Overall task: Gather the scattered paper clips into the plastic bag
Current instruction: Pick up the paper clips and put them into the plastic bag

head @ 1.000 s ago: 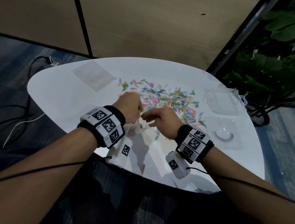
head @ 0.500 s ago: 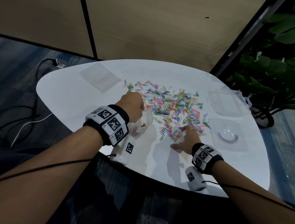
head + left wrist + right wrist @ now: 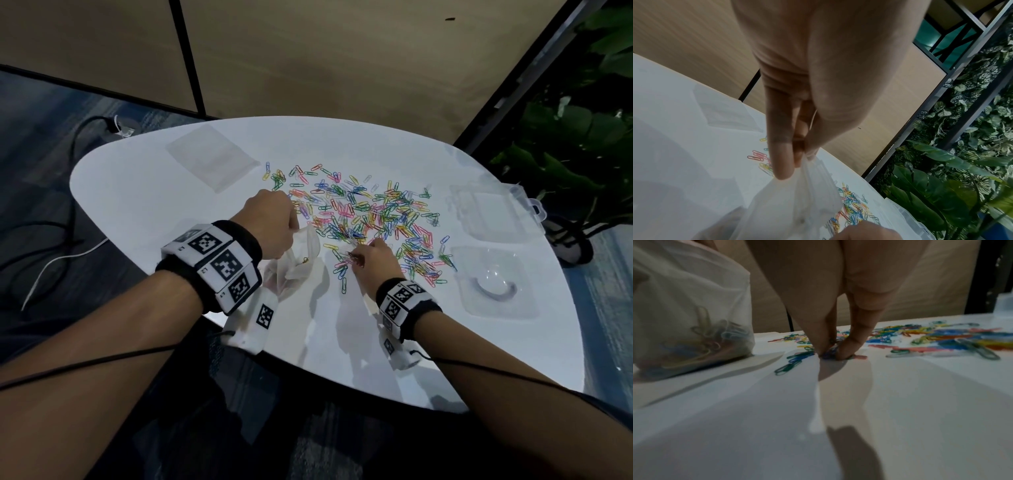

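Several coloured paper clips (image 3: 370, 212) lie scattered over the middle of the white table (image 3: 144, 192). My left hand (image 3: 274, 222) pinches the rim of a clear plastic bag (image 3: 298, 260) and holds it upright on the table; the left wrist view shows thumb and fingers (image 3: 783, 162) closed on the bag (image 3: 793, 203). Some clips (image 3: 702, 337) sit inside the bag (image 3: 686, 296). My right hand (image 3: 370, 257), just right of the bag, pinches a few clips (image 3: 830, 352) against the table with thumb and fingers (image 3: 849, 345).
A flat clear bag (image 3: 212, 157) lies at the table's far left. Two clear plastic boxes (image 3: 493, 212) (image 3: 493, 281) sit at the right edge. Green plants (image 3: 575, 137) stand beyond the right side. Cables (image 3: 61, 253) run over the floor at left.
My right hand left the bag's mouth, went out right to the clips, and has now come back left to the pile's near edge and closed on clips. The left hand kept hold of the bag.
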### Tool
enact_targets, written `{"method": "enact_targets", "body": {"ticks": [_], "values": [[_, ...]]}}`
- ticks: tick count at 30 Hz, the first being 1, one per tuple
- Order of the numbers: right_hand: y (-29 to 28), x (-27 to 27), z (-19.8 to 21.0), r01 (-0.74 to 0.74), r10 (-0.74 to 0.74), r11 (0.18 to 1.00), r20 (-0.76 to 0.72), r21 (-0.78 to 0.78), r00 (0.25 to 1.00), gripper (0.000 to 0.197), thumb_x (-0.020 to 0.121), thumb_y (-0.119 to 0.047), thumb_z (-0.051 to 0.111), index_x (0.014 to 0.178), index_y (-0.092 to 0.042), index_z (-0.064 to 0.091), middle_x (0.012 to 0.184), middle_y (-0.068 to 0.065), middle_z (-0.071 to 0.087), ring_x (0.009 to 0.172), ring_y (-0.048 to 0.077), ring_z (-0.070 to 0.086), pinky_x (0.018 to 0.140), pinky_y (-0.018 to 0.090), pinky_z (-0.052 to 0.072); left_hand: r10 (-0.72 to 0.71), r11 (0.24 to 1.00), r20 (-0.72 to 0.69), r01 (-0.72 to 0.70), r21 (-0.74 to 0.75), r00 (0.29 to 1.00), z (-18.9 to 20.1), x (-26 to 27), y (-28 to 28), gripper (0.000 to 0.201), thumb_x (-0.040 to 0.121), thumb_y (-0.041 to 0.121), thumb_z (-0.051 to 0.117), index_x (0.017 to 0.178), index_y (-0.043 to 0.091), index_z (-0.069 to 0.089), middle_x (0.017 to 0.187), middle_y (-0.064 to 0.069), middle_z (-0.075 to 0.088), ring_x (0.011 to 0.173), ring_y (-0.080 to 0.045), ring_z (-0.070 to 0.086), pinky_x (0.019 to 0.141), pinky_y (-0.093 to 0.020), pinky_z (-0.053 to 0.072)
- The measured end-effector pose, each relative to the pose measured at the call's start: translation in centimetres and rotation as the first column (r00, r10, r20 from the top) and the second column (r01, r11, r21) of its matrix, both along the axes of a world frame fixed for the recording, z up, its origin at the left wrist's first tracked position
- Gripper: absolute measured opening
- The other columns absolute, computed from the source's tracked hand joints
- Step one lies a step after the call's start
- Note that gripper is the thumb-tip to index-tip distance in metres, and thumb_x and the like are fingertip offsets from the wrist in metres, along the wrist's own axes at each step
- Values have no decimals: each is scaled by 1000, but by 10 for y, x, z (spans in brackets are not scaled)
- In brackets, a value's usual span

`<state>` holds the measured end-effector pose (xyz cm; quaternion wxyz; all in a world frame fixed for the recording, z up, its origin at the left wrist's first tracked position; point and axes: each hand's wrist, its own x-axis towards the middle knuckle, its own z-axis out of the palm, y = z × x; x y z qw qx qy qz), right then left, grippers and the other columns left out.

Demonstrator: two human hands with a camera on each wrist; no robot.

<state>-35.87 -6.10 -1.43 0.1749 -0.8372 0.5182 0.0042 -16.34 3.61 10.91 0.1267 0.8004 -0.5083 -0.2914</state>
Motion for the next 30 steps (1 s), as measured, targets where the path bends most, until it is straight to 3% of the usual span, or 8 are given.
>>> {"method": "enact_targets", "body": {"ticks": [8,11,15,17,21,23,27,30], "values": [[-26,-11,18,209,-226,964,91,166,970,8,85,-13,71,87,-13,78,83,-1,73,78,14,66,79,24,54,-17,1000,4,17,-7,1000,1,-4,3,28,89,-2,54,107,8,74,103,-11,72,90,-28,71,82,-34,59],[-36,-21,25,340,-520,791,266,508,812,3,82,-12,75,80,-13,76,81,5,76,77,19,71,86,32,58,-20,1000,18,21,-14,1000,2,-7,1,28,90,0,54,105,10,75,92,-9,70,90,-27,71,82,-34,59],[-32,-9,55,87,-812,472,394,877,431,14,83,-2,72,96,2,69,89,14,73,73,15,73,68,20,58,-25,1000,33,25,1,999,2,-11,-2,27,87,-2,54,100,7,76,72,-2,62,89,-28,71,82,-35,59],[-21,6,71,-75,-826,390,385,918,412,25,86,-3,69,109,6,66,93,11,73,82,14,73,70,18,58,-24,1000,35,24,1,999,1,-14,-4,26,86,-3,54,97,5,76,65,0,58,87,-28,71,82,-36,60],[12,33,81,-212,-806,285,353,935,475,13,93,-3,60,102,4,65,84,8,74,79,12,71,72,18,59,-25,999,34,26,-22,999,1,-19,-6,23,85,-2,58,92,10,76,59,4,56,84,-25,72,81,-34,59],[25,42,77,-196,-800,310,366,930,475,16,91,1,60,104,8,65,87,13,71,80,16,69,73,19,59,-29,999,17,29,-26,999,0,-21,-7,19,84,-2,60,81,12,73,58,2,60,77,-23,73,79,-34,60],[33,45,65,-23,-673,565,477,825,565,20,82,13,64,101,8,68,91,23,69,70,23,67,69,23,60,-35,998,-24,34,-47,999,0,-24,-8,27,82,-5,59,62,12,66,59,-5,62,75,-26,72,74,-31,59],[34,43,67,8,-333,832,488,554,807,14,84,-2,65,94,-6,74,77,13,72,62,16,65,63,20,57,-42,998,-35,41,-52,998,0,-24,-7,33,81,-4,57,57,18,61,54,3,56,67,-23,71,71,-31,61]]}}
